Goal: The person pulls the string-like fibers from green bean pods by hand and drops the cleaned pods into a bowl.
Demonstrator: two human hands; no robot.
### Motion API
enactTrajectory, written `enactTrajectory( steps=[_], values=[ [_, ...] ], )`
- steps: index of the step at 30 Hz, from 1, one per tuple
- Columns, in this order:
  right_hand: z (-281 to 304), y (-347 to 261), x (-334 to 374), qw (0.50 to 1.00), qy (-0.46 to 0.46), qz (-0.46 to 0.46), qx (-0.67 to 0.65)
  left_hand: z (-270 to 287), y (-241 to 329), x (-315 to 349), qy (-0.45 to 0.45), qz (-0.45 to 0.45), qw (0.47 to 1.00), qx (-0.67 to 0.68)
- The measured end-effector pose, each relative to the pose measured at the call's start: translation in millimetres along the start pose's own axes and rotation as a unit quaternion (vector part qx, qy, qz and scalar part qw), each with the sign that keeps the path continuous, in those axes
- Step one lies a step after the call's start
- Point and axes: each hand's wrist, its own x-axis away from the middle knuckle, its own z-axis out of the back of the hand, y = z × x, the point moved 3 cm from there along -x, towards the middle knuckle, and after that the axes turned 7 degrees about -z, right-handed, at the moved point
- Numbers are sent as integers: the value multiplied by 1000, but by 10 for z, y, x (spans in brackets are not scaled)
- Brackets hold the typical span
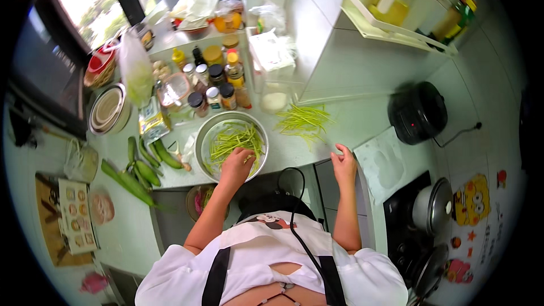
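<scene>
A round metal bowl [262,127] stands at the counter's front edge, holding cut thin green stems [235,140]. My left hand [237,164] is over the bowl's near side, its fingers pinched together around a bit of green stem. To the right of the bowl, a loose pile of longer green stems [306,120] lies on the counter. My right hand [344,164] hangs in the air in front of that pile, just off the counter edge. Its fingers are slightly bent and apart, with nothing seen between them.
Left of the bowl lie several long green gourds [144,171] and a peeler-like tool [180,156]. Seasoning jars [213,98] crowd behind it. A black rice cooker [418,113] and a lidded pot [432,207] are at the right. Below the counter sits a bin [195,203].
</scene>
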Motion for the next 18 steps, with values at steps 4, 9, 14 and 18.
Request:
enactTrajectory(
  steps=[4, 9, 14, 18],
  values=[
    [350, 183, 236, 997, 48, -55, -6, -232, 102, -165, -30, -58, 998, 15],
    [602, 369, 247, 992, 80, -57, -77, -398, 349, -222, -38, -91, 995, 21],
    [696, 383, -19, 997, 72, 25, -7, -535, 430, -166, -17, -85, 996, -32],
    [717, 533, -389, 992, 30, 123, 31, -794, 479, -230, -26, -104, 988, -107]
  ],
)
